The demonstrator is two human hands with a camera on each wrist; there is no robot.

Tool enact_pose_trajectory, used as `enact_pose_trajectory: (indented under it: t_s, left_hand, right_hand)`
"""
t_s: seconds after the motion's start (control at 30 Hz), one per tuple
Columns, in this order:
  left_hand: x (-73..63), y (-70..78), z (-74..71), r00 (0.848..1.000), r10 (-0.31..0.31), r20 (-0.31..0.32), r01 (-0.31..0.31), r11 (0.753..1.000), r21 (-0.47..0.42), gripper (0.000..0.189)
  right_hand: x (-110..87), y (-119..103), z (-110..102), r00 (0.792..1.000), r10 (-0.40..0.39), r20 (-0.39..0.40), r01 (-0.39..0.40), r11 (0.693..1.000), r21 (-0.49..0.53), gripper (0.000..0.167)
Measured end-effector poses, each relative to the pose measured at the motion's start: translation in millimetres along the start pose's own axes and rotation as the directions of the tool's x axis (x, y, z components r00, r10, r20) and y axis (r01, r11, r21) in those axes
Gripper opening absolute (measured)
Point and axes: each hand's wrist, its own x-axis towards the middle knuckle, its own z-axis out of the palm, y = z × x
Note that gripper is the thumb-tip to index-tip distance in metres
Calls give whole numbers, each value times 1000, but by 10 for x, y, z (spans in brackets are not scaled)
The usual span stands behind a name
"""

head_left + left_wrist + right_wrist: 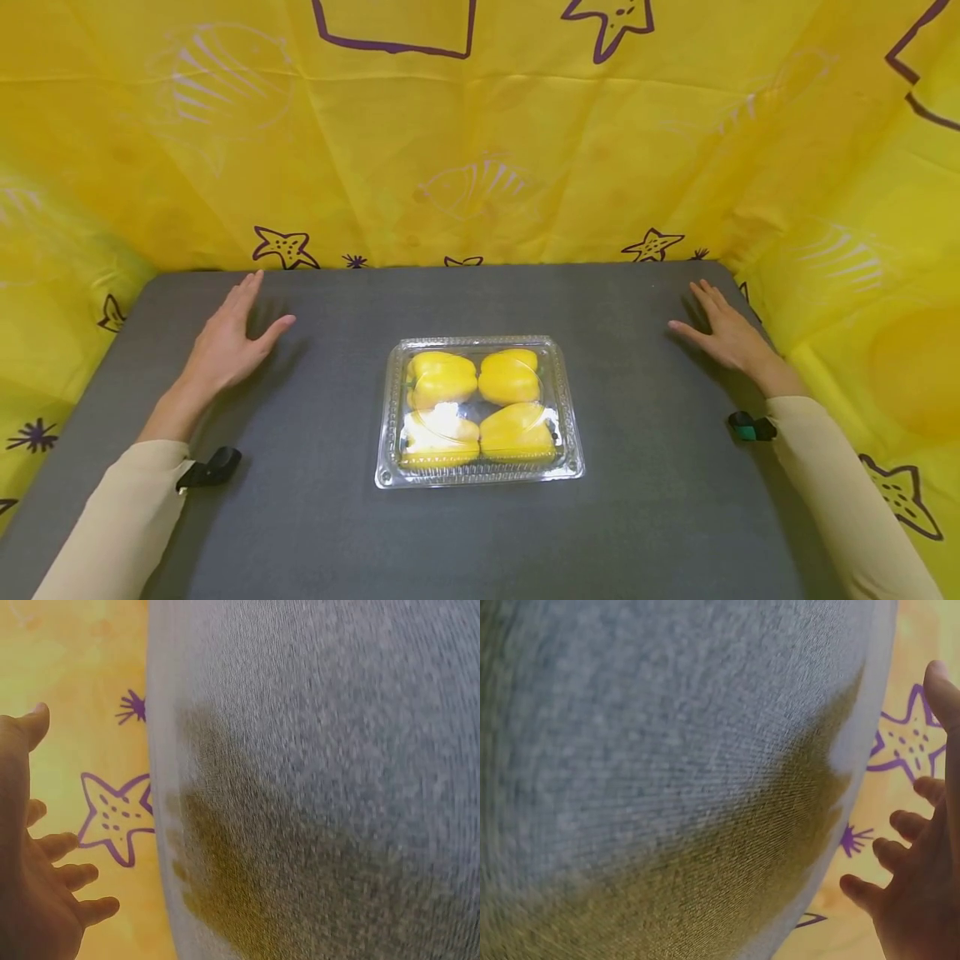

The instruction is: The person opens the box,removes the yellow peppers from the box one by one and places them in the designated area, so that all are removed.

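Observation:
A clear plastic clamshell box (480, 477) sits in the middle of the dark table, its lid down. Several yellow bell peppers (517, 433) show through the lid, partly washed out by glare. To the left of the box, my left hand (228, 346) is held over the table with straight fingers and the thumb spread away, holding nothing. My right hand (727, 333) is over the table's right side, likewise spread and holding nothing. Both hands are apart from the box. In the wrist views the left hand (37, 885) and right hand (922, 892) show only in part.
The dark grey table (480, 542) has rounded far corners. A yellow curtain (480, 125) with starfish and fish drawings hangs behind it and along both sides. A black strap (210, 471) is on the left wrist, and another strap (752, 427) on the right.

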Motion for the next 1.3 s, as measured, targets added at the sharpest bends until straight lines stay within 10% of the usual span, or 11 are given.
enact_pose_trajectory:
  t_s: [1.3]
  left_hand:
    - [-274,353,223,996,93,-13,-94,993,-71,86]
  right_hand:
    - [-219,-570,104,988,-113,-106,118,992,48,85]
